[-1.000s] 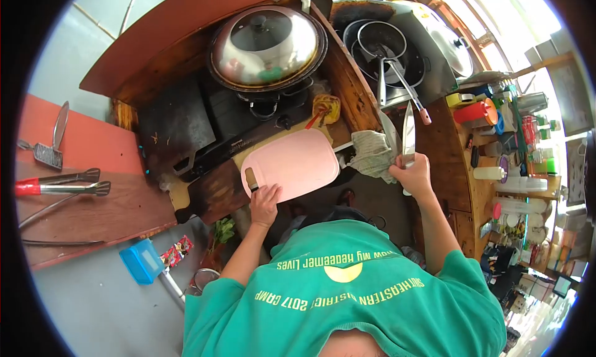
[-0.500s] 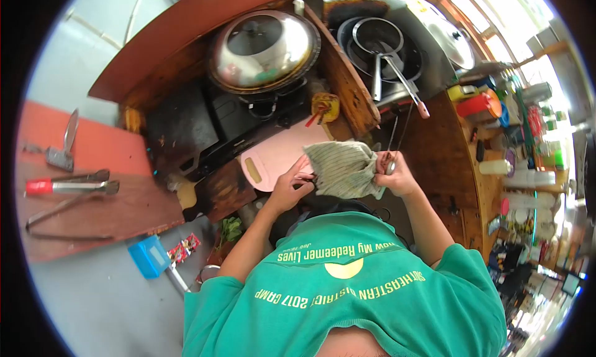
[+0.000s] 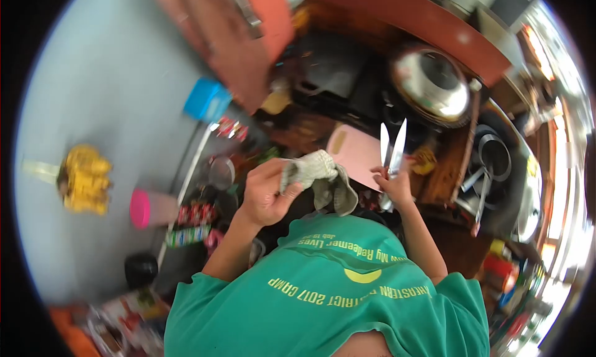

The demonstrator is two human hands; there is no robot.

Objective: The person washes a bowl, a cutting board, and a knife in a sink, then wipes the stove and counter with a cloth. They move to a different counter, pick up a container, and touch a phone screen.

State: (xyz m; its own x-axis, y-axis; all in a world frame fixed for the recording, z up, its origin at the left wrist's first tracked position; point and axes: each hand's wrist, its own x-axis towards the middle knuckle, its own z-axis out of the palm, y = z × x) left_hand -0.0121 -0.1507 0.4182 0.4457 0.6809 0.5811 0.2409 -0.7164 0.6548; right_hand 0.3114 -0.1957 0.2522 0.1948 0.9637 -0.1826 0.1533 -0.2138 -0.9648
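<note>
My left hand [image 3: 267, 192] is closed around one end of a pale striped cloth [image 3: 310, 171]. The rest of the cloth hangs in folds to the right, in front of my green shirt. My right hand [image 3: 396, 186] grips two knives [image 3: 398, 147] together, with their silver blades apart and pointing away from me. The handles are mostly hidden by my fingers. Beyond my hands lies a pink cutting board [image 3: 354, 155], partly behind the knives.
A lidded pan [image 3: 428, 87] sits on the black stove [image 3: 335, 68]. To the right, a small pan [image 3: 495, 158] rests inside a larger one. On the left are a blue container [image 3: 207, 100], a pink-lidded container [image 3: 152, 208] and hanging bananas [image 3: 85, 178].
The view has turned to the left. The cloth was spread between both hands and now hangs from my left hand alone. The knife blades now show bare in my right hand.
</note>
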